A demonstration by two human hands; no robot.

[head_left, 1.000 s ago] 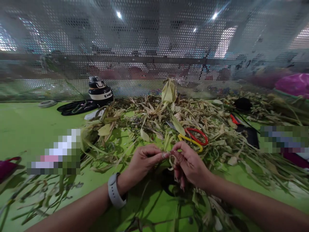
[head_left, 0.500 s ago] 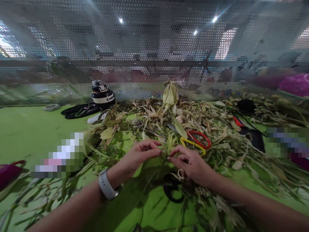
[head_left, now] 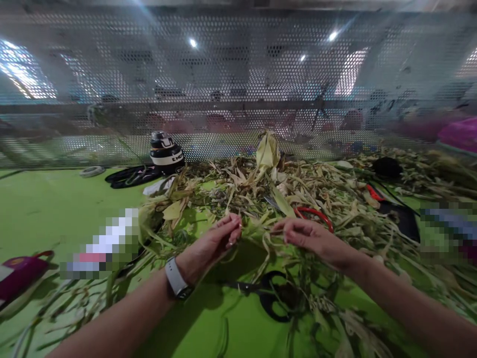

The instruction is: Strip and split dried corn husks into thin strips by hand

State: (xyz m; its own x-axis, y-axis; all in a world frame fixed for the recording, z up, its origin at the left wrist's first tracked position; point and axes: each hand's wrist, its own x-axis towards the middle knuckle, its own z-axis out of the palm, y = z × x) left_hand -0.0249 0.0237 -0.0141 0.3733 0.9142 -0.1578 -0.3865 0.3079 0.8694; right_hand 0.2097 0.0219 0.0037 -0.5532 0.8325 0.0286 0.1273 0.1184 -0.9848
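Observation:
My left hand (head_left: 212, 243), with a watch (head_left: 176, 278) on its wrist, is closed in a pinch left of centre; what is between the fingertips is too small to name. To its right, my right hand (head_left: 311, 237) has curled fingers closed on thin plant strands (head_left: 298, 268) that hang below it. Black scissors (head_left: 276, 298) lie on the green table below and between the hands. Red-handled scissors (head_left: 316, 213) rest in the leaves just beyond my right hand. A pale husk bundle (head_left: 267, 154) stands upright behind.
Dried leaves (head_left: 335, 199) spread across the green table (head_left: 48, 199). A dark bottle (head_left: 166, 154) and black cord (head_left: 128, 175) are at the back left, before a perforated metal screen (head_left: 231, 74). A purple pouch (head_left: 24, 276) lies at the left, a black phone-like object (head_left: 400, 219) at the right.
My hands have moved apart, my right hand to the right with strands below it. The black scissors are now more exposed. The view has shifted slightly.

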